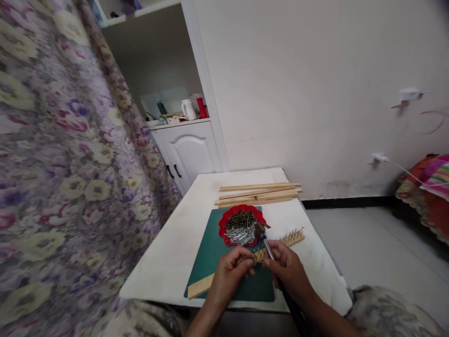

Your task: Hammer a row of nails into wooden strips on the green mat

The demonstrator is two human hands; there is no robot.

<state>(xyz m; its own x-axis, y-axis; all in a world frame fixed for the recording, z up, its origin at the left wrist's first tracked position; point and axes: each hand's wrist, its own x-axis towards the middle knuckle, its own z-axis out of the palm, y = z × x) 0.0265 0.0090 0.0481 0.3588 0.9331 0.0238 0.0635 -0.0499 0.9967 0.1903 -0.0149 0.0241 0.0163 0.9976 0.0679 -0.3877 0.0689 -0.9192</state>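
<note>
My left hand [231, 269] is closed in a pinch above a long wooden strip [199, 286] that lies across a green cutting mat [213, 257]; whatever it pinches is too small to name. My right hand [286, 267] is closed round the handle of a small hammer [262, 232], whose head sits just above the strip. The strip's right part [293, 238] carries a row of upright nails. A red scalloped dish [242, 227] full of loose nails stands on the mat just beyond my hands.
A white table [168, 262] holds the mat, and a stack of wooden strips [257, 194] lies at its far edge. A floral curtain [63, 164] hangs at the left. A white cupboard [187, 150] stands behind, and a plain wall at the right.
</note>
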